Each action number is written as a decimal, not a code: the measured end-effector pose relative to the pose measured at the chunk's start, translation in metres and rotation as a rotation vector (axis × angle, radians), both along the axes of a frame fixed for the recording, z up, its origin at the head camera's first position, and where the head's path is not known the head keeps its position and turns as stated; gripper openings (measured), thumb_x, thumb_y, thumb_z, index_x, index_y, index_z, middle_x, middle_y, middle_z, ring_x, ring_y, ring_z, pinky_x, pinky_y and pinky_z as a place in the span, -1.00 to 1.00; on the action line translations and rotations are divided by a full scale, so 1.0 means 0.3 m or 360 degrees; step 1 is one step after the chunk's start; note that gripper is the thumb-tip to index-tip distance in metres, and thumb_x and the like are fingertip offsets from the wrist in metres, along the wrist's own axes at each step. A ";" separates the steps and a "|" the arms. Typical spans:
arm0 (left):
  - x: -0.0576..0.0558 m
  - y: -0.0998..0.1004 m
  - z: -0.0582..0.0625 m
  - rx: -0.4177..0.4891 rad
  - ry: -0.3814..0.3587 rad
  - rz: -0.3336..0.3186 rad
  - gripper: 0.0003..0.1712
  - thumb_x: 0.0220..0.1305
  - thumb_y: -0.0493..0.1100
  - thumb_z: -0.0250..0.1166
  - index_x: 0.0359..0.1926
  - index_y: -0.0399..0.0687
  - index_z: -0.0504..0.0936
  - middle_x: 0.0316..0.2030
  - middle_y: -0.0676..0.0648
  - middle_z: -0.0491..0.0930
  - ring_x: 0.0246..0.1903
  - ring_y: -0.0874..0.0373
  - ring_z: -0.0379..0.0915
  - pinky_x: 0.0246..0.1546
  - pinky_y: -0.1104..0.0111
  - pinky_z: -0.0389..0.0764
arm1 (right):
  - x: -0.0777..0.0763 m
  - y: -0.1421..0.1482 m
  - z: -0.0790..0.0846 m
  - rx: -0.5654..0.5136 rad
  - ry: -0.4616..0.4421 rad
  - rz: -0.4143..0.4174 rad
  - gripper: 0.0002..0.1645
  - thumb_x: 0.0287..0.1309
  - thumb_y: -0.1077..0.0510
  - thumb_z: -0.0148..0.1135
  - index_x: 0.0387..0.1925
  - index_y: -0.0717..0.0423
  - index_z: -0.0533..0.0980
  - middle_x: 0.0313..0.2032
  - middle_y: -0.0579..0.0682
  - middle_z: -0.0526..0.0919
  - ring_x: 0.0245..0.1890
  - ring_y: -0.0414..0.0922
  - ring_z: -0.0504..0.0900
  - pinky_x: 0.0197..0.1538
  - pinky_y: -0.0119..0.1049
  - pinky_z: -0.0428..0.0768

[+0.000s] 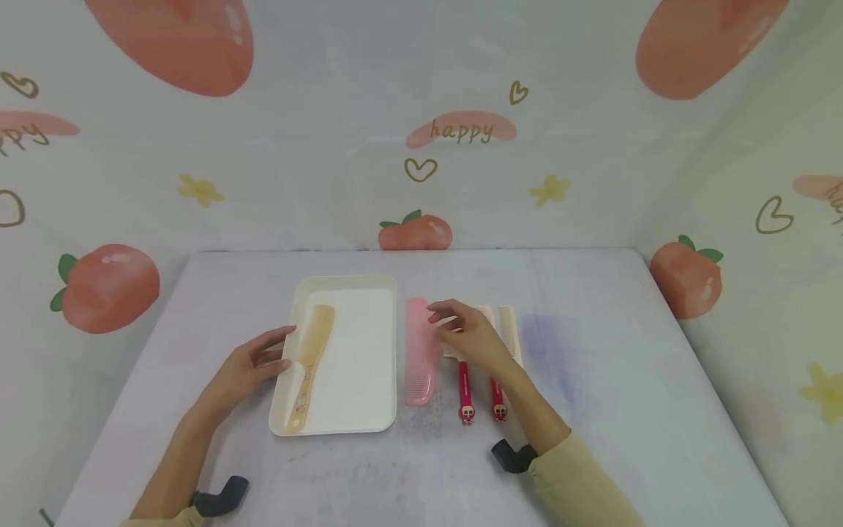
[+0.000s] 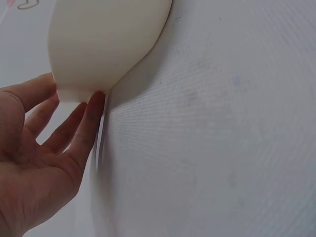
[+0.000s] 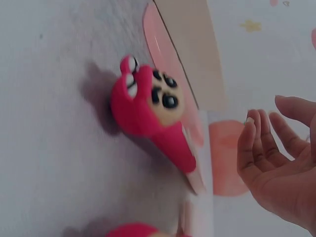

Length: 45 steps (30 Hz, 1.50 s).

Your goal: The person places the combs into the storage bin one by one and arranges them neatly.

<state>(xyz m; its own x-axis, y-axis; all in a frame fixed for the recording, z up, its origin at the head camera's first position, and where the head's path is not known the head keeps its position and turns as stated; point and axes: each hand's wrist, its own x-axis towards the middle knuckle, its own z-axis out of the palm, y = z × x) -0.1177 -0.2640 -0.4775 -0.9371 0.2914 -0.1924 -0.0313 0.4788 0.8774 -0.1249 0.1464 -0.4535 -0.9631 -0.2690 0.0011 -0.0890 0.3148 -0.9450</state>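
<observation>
A yellowish comb with a patterned handle lies inside the left side of a white tray. My left hand touches the tray's left outer wall with fingertips and thumb. Right of the tray lies a pink comb. Over its right edge hovers my right hand, fingers loosely bent with nothing between them, as the right wrist view also shows. Beneath and beside that hand are two red handles with cartoon-face ends, one left and one right; their upper parts are partly hidden by the hand.
A cream comb lies just beyond the right forearm, its lower part partly covered. All stand on a pale cloth-covered table. Behind it rises a fruit-printed backdrop. Dark wrist bands sit on both arms.
</observation>
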 end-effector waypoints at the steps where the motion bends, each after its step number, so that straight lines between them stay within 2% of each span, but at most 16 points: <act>1: 0.001 0.001 0.001 0.0006 -0.0007 0.0004 -0.25 0.34 -0.07 0.34 0.47 -0.04 0.27 0.43 -0.31 0.22 0.27 -0.30 0.34 -0.03 0.56 0.46 | -0.001 0.010 0.001 0.0006 0.0007 -0.0015 -0.54 0.25 0.28 0.24 0.20 0.14 0.51 -0.03 0.12 0.66 -0.13 -0.01 0.66 -0.09 -0.20 0.64; 6: 0.002 0.002 0.003 0.0011 -0.0009 0.0013 -0.25 0.34 -0.07 0.33 0.47 -0.04 0.28 0.43 -0.32 0.21 0.26 -0.31 0.34 -0.05 0.58 0.45 | -0.001 0.051 0.005 0.0040 -0.0004 -0.0082 -0.53 0.26 0.29 0.25 0.21 0.12 0.51 -0.02 0.11 0.66 -0.11 0.02 0.66 -0.07 -0.18 0.61; 9: 0.002 -0.001 -0.001 -0.0007 -0.0019 0.0029 -0.25 0.34 -0.06 0.33 0.47 -0.02 0.28 0.44 -0.30 0.20 0.28 -0.30 0.33 -0.02 0.55 0.46 | 0.002 0.071 0.003 0.0042 -0.0037 -0.0116 -0.51 0.28 0.27 0.25 0.24 0.13 0.49 0.02 0.16 0.64 -0.07 0.08 0.65 -0.06 -0.11 0.62; 12: 0.003 -0.002 -0.009 -0.0032 -0.0030 0.0047 -0.25 0.34 -0.04 0.34 0.47 0.00 0.28 0.44 -0.28 0.21 0.29 -0.29 0.33 0.04 0.41 0.51 | 0.007 0.093 -0.002 0.0044 -0.0035 -0.0153 -0.50 0.29 0.25 0.26 0.25 0.15 0.48 0.02 0.19 0.63 -0.06 0.11 0.64 -0.03 -0.06 0.62; 17: 0.003 -0.003 -0.007 -0.0058 -0.0029 0.0045 -0.25 0.34 -0.04 0.34 0.47 0.01 0.28 0.43 -0.28 0.22 0.28 -0.28 0.33 0.10 0.19 0.54 | 0.016 0.135 -0.005 0.0119 0.0003 -0.0210 -0.54 0.28 0.24 0.28 0.20 0.13 0.51 -0.02 0.13 0.65 -0.11 0.05 0.64 -0.02 -0.17 0.59; 23: -0.001 0.000 0.009 -0.0039 -0.0013 0.0020 -0.25 0.33 -0.07 0.34 0.47 -0.03 0.28 0.43 -0.32 0.20 0.28 -0.30 0.33 0.07 0.31 0.56 | 0.020 0.182 -0.013 0.0168 0.0023 -0.0242 -0.56 0.28 0.25 0.27 0.19 0.15 0.51 -0.04 0.10 0.65 -0.12 0.03 0.64 -0.03 -0.19 0.60; 29: -0.003 0.000 -0.005 -0.0003 -0.0041 0.0026 -0.25 0.34 -0.07 0.34 0.47 -0.03 0.28 0.43 -0.31 0.21 0.28 -0.29 0.33 -0.01 0.52 0.49 | 0.029 0.221 -0.015 0.0208 -0.0029 -0.0324 -0.54 0.31 0.19 0.26 0.22 0.09 0.50 0.00 0.10 0.64 -0.09 0.03 0.62 -0.06 -0.26 0.63; 34: -0.002 0.002 -0.005 -0.0005 -0.0029 0.0030 -0.25 0.34 -0.05 0.33 0.47 -0.05 0.28 0.43 -0.31 0.22 0.29 -0.30 0.31 0.00 0.51 0.50 | 0.042 0.248 -0.015 0.0217 -0.0071 -0.0382 -0.55 0.31 0.17 0.26 0.22 0.06 0.50 0.00 0.10 0.64 -0.08 0.04 0.60 -0.06 -0.20 0.64; 39: -0.001 0.004 -0.001 0.0021 -0.0021 0.0031 -0.25 0.34 -0.08 0.34 0.47 -0.06 0.27 0.42 -0.30 0.24 0.29 -0.31 0.31 -0.04 0.59 0.44 | 0.055 0.280 -0.024 0.0264 -0.0054 -0.0397 -0.54 0.32 0.16 0.26 0.23 0.09 0.48 0.01 0.10 0.63 -0.08 0.04 0.60 -0.04 -0.18 0.60; 45: -0.002 0.003 -0.012 0.0024 -0.0036 0.0050 -0.24 0.32 -0.06 0.35 0.47 -0.04 0.28 0.42 -0.26 0.25 0.29 -0.28 0.31 -0.05 0.61 0.43 | 0.073 0.313 -0.033 0.0297 -0.0062 -0.0409 -0.53 0.33 0.15 0.25 0.23 0.10 0.48 0.01 0.13 0.62 -0.09 0.05 0.60 -0.04 -0.21 0.58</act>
